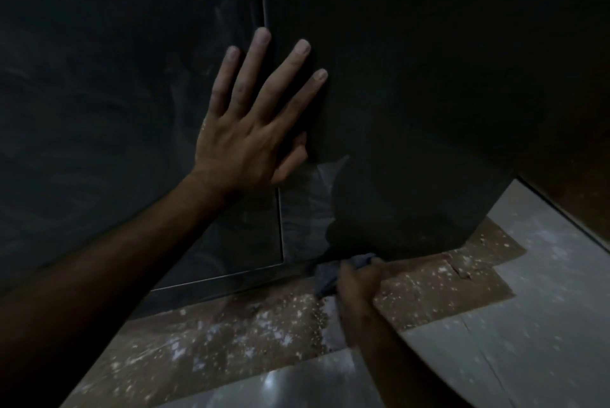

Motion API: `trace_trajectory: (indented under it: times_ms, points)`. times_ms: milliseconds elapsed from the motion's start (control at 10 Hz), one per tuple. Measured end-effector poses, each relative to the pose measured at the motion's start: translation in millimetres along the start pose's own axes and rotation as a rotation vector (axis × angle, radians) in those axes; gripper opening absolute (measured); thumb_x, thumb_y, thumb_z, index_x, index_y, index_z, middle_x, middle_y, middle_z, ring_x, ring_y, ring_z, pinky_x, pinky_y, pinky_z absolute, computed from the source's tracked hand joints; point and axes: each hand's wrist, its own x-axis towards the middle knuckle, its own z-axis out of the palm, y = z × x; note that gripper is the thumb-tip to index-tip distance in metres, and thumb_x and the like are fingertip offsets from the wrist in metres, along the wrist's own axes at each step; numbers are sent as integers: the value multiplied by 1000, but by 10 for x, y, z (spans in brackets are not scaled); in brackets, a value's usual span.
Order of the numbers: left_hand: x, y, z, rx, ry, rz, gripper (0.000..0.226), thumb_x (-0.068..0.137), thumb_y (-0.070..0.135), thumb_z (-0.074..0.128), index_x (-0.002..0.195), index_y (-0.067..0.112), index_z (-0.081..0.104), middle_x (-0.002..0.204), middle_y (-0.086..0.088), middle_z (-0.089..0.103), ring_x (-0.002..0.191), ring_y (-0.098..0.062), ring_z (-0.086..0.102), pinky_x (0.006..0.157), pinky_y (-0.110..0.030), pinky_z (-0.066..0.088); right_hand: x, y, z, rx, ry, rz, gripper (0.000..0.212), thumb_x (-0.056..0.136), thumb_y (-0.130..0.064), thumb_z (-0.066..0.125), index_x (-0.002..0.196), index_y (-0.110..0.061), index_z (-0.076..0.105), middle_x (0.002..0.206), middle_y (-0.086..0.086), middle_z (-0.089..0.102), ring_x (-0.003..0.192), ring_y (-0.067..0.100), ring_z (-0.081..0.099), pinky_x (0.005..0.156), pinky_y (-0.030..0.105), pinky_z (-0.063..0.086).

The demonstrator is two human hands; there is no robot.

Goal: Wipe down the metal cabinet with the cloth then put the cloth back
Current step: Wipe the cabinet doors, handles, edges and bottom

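Dim light; tall dark metal cabinet (379, 84) fills the view; left hand (254, 117) spread flat, fingers straight, braced across the door seam; right hand (355, 279), blurred, grips a crumpled dark grey cloth (333, 270) at the cabinet's bottom edge, just above the speckled brown and pale tiled floor (495, 325). Judgement: wiping the base; best run the cloth along the lower lip in overlapping strokes, off the gritty floor.

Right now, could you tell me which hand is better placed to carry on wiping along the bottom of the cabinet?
The right hand: it holds the cloth down at the cabinet's bottom edge. The left hand lies flat, fingers spread, higher up on the cabinet, with no cloth.
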Motion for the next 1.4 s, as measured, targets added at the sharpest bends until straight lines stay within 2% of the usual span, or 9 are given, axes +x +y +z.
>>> trace_trajectory:
  times_ms: [100,300,400,600,800,1000,1100,1300,1400]
  points:
    - [-7,5,-24,-5,-7,9,66,99,46,47,157,17,36,162,-16,32,148,-47,22,124,-56,13,-741,-1289,-636,159,61,161,51,94,-2,56,142,0,40,138,13,51,122,31,54,92,31,41]
    - [-1,9,-108,-38,-50,16,69,99,42,53,159,17,31,165,-16,24,151,-45,14,126,-54,5,-1230,-1155,-225,89,-183,339,52,95,-16,60,142,-2,42,140,23,50,124,37,53,99,39,44]
    - [-9,-49,-179,-110,-64,44,65,98,33,54,158,15,34,165,-17,24,152,-45,14,126,-56,9,-1299,-1178,-63,167,-279,381,43,83,-13,63,123,-2,53,123,25,60,104,43,62,78,45,56]
    - [-35,-152,-305,-254,-57,59,50,106,28,38,152,8,44,161,-21,30,151,-40,22,125,-52,17,-1861,-1441,-167,189,-285,-103,66,87,18,55,140,-20,45,134,-4,41,109,16,56,78,28,59]
    - [-185,-260,-356,-251,-123,82,51,107,32,33,152,10,44,163,-20,29,153,-38,20,126,-52,15,-1524,-1220,-248,202,-125,61,67,85,6,69,138,-22,40,129,7,50,96,21,64,80,39,60]
    - [-298,-267,-424,-219,-136,66,55,99,29,52,151,11,47,163,-20,29,153,-38,20,125,-54,17,-1568,-977,-110,243,-62,390,85,71,-44,83,138,-9,45,134,15,55,113,37,61,94,45,54]
    - [-299,-290,-462,-220,-138,62,55,99,31,50,150,11,47,163,-20,29,153,-38,20,125,-54,16,-1627,-1206,-226,269,-257,273,44,90,-41,64,124,-15,52,115,7,64,96,24,67,84,40,59]
    - [-338,-328,-464,-178,-127,42,58,96,30,55,151,12,47,163,-20,29,153,-38,20,125,-55,14,-2057,-2069,-112,254,-27,-157,63,93,-28,68,147,-27,37,143,6,40,120,24,51,95,34,50]
    - [-349,-329,-434,-149,-133,49,58,98,31,53,152,13,46,163,-18,28,154,-37,19,125,-55,14,-2199,-1852,-46,164,-151,-189,64,91,-11,69,145,-24,37,147,6,36,126,20,48,102,32,47]
